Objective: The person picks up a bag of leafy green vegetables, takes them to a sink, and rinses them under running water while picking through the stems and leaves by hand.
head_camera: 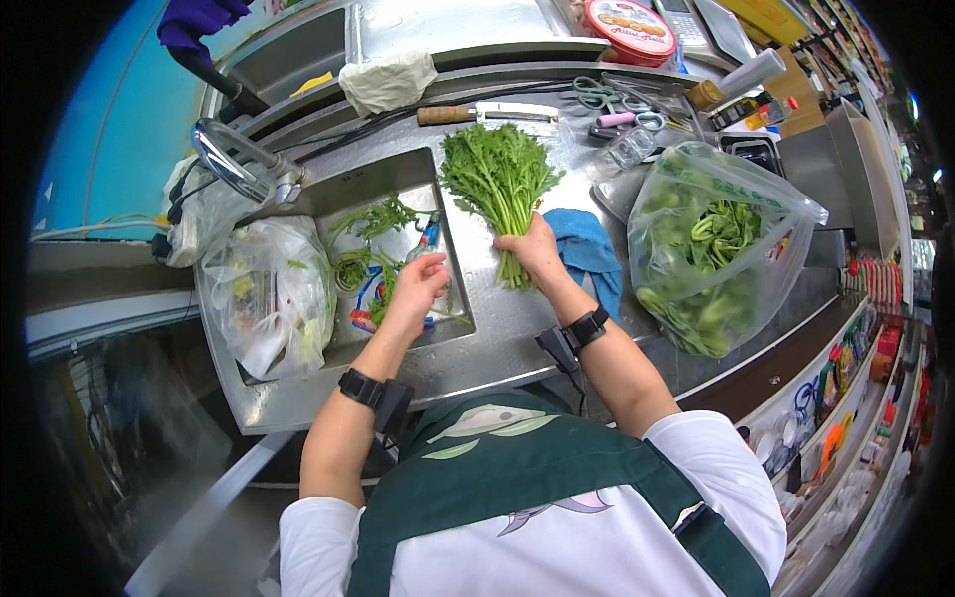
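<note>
My right hand (531, 250) is closed around the stems of a bunch of leafy greens (498, 175), whose leaves point away from me over the steel counter (477, 298). Over the sink basin (455, 246) hovers my left hand (419, 287), its fingers slightly curled; I see nothing held in it. Loose green sprigs (380, 220) and a bottle (427, 237) lie in the basin, with a red, white and blue package (363, 317) partly under my left hand. A blue cloth (586, 250) lies beside my right wrist. Beyond the bunch is a wooden-handled knife (448, 115).
A clear bag of leafy greens (709, 254) stands at the right. At the left, a plastic bag with scraps (272, 298) sits by the chrome faucet (231, 160). Scissors (595, 93), a clear jar (630, 149) and a round red tin (630, 30) are at the back.
</note>
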A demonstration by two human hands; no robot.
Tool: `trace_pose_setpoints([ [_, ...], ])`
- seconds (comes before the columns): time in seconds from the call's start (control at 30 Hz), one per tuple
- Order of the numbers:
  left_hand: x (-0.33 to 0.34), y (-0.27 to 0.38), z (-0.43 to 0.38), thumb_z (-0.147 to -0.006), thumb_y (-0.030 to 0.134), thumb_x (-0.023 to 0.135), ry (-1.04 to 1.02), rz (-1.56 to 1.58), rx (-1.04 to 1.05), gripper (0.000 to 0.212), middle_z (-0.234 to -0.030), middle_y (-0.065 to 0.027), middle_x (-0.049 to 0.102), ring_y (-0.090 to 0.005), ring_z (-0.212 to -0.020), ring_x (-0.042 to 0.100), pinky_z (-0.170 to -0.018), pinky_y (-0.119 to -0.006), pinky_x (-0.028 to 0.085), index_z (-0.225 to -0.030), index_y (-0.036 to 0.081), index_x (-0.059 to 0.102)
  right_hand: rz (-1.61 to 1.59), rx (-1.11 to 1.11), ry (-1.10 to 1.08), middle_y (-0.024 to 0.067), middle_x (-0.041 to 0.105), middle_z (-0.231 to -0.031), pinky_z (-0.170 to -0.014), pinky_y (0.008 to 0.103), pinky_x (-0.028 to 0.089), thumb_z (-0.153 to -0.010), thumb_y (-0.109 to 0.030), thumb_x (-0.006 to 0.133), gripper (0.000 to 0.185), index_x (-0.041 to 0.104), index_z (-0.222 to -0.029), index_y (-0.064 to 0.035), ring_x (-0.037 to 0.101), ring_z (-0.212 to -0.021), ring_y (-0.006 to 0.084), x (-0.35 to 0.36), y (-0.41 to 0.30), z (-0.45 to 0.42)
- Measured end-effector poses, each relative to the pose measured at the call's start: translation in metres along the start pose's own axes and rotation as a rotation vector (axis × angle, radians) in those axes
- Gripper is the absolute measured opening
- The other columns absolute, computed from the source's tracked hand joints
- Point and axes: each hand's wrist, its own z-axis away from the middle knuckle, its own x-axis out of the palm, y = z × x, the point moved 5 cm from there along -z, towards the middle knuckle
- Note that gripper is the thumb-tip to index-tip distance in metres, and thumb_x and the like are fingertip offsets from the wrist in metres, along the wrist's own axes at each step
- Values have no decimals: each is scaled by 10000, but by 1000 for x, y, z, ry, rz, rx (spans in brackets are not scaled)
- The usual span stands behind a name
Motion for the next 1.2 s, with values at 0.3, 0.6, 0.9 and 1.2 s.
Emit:
trace_pose_setpoints([
  [0.3, -81, -20, 43, -874, 89, 592, 222, 157, -10, 278, -957, -28, 626, -102, -827, 589, -680, -217, 457, -1147, 39, 582, -79, -259, 72, 227, 557, -1155, -890, 382, 458, -673, -248, 764, 728, 445, -1252, 56, 562, -1059, 332, -22, 3, 38],
  [0.6, -160, 57, -5, -783, -62, 592, 535, 56, 413, 745, -1007, -82, 506, -120, -774, 541, -625, -234, 457, -1413, 152, 255, -413, -177, -354, 96, 640, -1029, -836, 271, 492, -849, -103, 670, 341, 561, -1151, 9, 599, -949, 144, 29, -84, 84],
  [0.9, -214, 97, -76, -782, 164, 699, 543, -854, 382, 355, -822, -30, 573, -150, -745, 560, -670, -319, 475, -1100, 72, 571, -620, -18, -607, 109, 661, -965, -746, 287, 529, -935, -207, 562, 241, 590, -1049, 4, 631, -844, 153, 160, -160, 58],
  [1.2, -146, 68, -38, -940, 234, 528, -406, 758, 257, 252, -864, -17, 617, -109, -765, 570, -707, -251, 473, -1093, 41, 581, -1052, 201, -804, 71, 561, -647, -432, 257, 426, -974, -303, 467, 308, 545, -816, -51, 522, -503, 153, 219, -186, 36],
])
